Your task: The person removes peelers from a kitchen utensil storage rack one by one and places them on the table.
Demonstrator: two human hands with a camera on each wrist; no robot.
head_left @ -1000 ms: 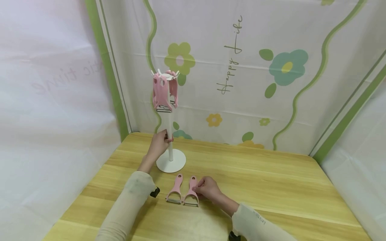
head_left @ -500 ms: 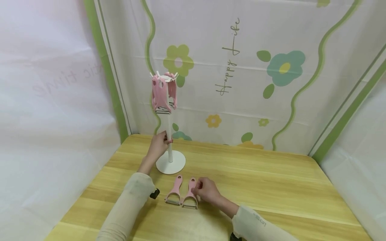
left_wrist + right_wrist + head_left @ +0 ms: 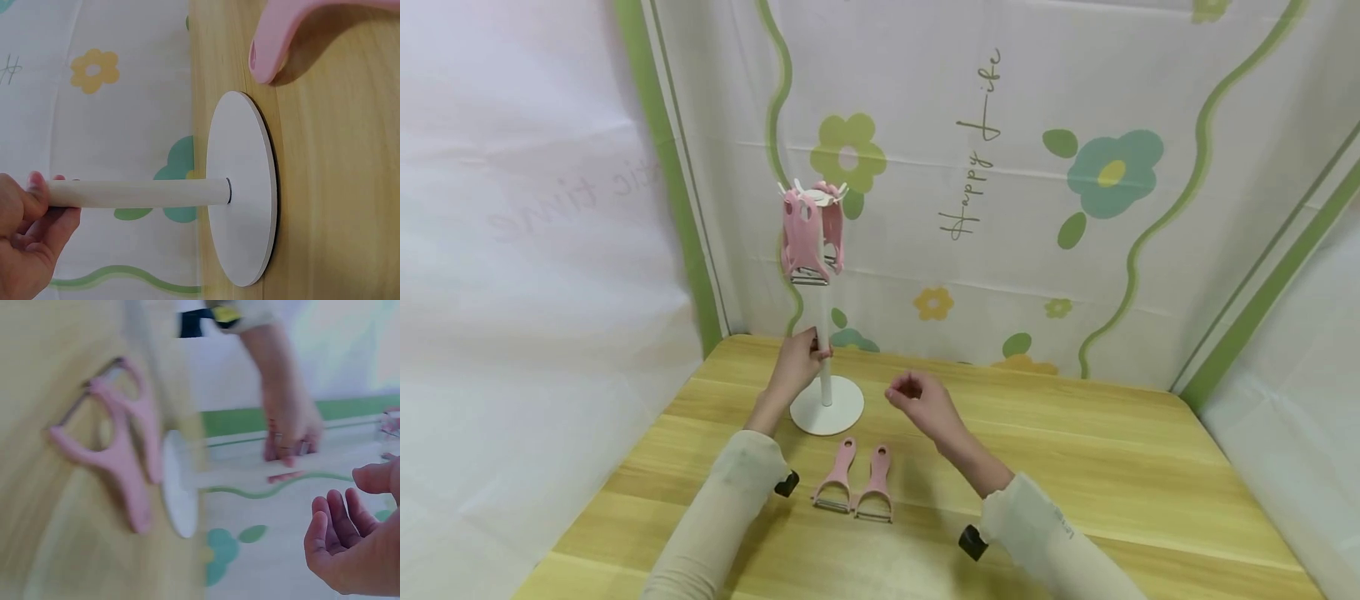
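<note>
My left hand [image 3: 796,363] grips the pole [image 3: 823,312] of a white stand with fingers and thumb. In the left wrist view, the round base [image 3: 240,150] sits flat on the wooden table. Several pink peelers [image 3: 805,237] hang from the hooks at the stand's top. Two more pink peelers lie side by side in front of it, the left peeler [image 3: 843,460] and the right peeler [image 3: 878,471]. My right hand [image 3: 931,410] is raised right of the base, holding nothing. Its fingers are loosely curled and the thumb stands apart from them in the right wrist view.
The wooden table [image 3: 1075,467] reaches back to a pale curtain [image 3: 1015,250] printed with flowers. White sheets [image 3: 550,292] hang at the sides. The stand's hooks [image 3: 815,195] spread outward at head height of the pole.
My right hand has left the right peeler's handle and moved up and away from it. Both peelers stay where they lay. My left hand keeps its hold on the pole.
</note>
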